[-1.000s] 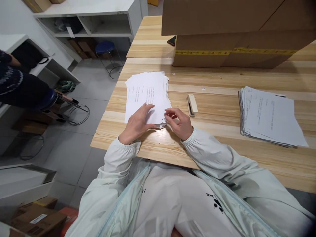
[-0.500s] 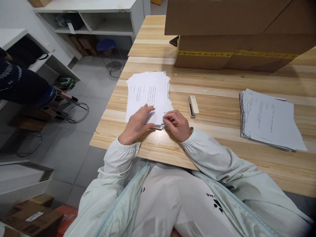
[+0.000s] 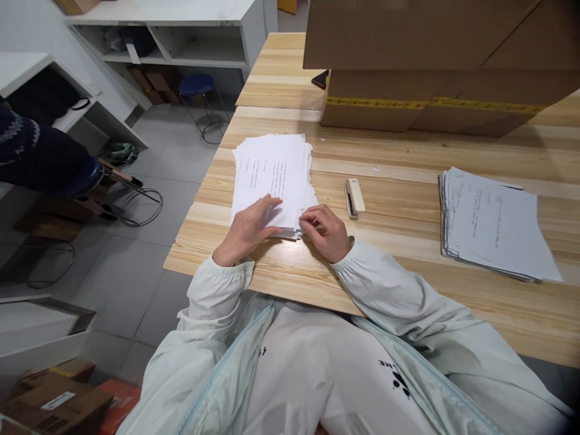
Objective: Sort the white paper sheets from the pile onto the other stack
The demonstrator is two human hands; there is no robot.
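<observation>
A stack of white printed sheets [image 3: 272,172] lies on the wooden table [image 3: 408,241] in front of me. My left hand [image 3: 247,229] rests flat on the stack's near edge, fingers stretched out over the top sheet. My right hand [image 3: 326,229] is curled at the stack's near right corner, thumb and fingers pinched on the paper's edge. A beige stapler [image 3: 353,196] lies on the table just right of my right hand.
A second stack of printed sheets [image 3: 493,223] lies at the right. Large cardboard boxes [image 3: 430,60] stand at the back of the table. Left of the table are white shelves [image 3: 172,36], a blue stool [image 3: 196,84] and another person's dark sleeve [image 3: 31,151].
My right hand's fingers have curled from loosely apart into a pinch at the stack's near right corner. My left hand has stayed on the stack.
</observation>
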